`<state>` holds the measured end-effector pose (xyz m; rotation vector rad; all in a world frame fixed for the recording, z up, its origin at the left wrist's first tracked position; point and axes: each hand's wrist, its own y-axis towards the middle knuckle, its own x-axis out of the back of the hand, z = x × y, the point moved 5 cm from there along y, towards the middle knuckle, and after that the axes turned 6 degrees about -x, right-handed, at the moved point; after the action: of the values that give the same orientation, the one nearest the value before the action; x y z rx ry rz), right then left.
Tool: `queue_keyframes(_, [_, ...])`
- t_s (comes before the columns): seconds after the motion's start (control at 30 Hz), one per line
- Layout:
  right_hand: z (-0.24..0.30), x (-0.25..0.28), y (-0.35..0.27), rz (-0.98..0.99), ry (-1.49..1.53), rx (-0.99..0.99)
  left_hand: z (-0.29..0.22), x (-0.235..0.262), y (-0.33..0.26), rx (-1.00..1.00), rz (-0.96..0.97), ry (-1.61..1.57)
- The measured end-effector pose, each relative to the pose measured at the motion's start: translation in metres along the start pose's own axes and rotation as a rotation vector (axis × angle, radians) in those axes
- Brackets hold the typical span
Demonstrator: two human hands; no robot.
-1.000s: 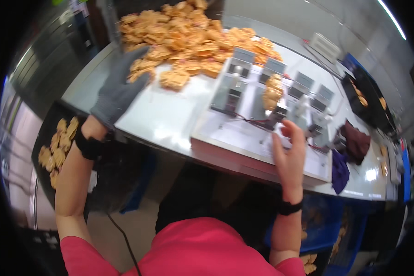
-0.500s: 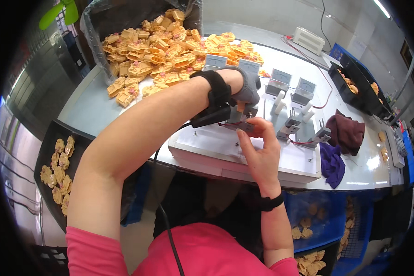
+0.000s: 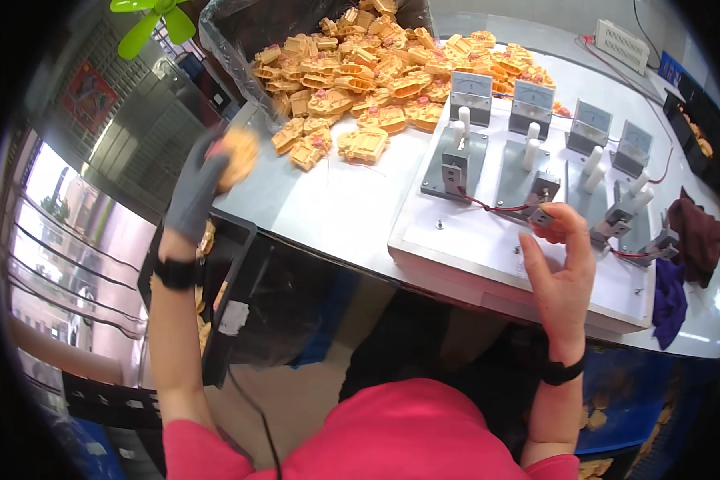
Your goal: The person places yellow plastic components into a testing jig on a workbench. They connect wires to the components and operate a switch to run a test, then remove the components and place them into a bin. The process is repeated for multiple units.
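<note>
At the left, my gloved left hand (image 3: pixel 197 180) is closed around a yellow-orange plastic housing (image 3: pixel 241 158), blurred by motion, above the black tray (image 3: pixel 246 240) at the table's edge. My right hand (image 3: pixel 566 268) is at a white test board (image 3: pixel 464 276); its curled fingers are at a small grey clamp block (image 3: pixel 541 216) with red and black wires, the thumb just below. On the board stand several panel meters (image 3: pixel 534 96), each behind a grey plate with white posts (image 3: pixel 531 148) and a metal block. The plate in front of my right hand holds no housing.
A large heap of yellow-orange housings (image 3: pixel 360 76) spills from a plastic-lined box (image 3: pixel 244 60) at the back. Brown cloth (image 3: pixel 696 240) and purple cloth (image 3: pixel 669 304) lie right of the board. A white power unit (image 3: pixel 622 46) and a black bin (image 3: pixel 688 148) stand at the far right.
My left hand has swung from the test board far to the left, carrying a housing. My right hand stays by the same clamp block. The view has turned left.
</note>
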<state>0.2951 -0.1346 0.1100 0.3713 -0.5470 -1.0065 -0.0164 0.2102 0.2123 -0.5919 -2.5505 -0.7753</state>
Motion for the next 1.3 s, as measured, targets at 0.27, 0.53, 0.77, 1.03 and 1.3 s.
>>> queue_keyframes(0.27, [-0.006, -0.003, 0.0, 0.025, 0.043, -0.061, 0.244, 0.214, -0.106, 0.562, -0.286, 0.301])
queue_keyframes(0.53, [-0.012, 0.001, -0.003, 0.002, -0.052, -0.129, 0.116, -0.066, 0.064, 0.02, 0.284, 0.639])
queue_keyframes(0.77, [-0.008, 0.0, -0.002, 0.006, -0.036, -0.12, 0.141, -0.14, 0.088, 0.369, 0.351, 0.923])
queue_keyframes(1.03, [-0.003, -0.005, -0.002, -0.005, -0.041, -0.147, 0.123, -0.091, 0.024, 0.422, 0.198, -0.611])
queue_keyframes(1.3, [0.027, -0.019, -0.012, -0.011, -0.202, 0.188, -0.002, -0.121, -0.072, 0.533, 0.287, -1.12])
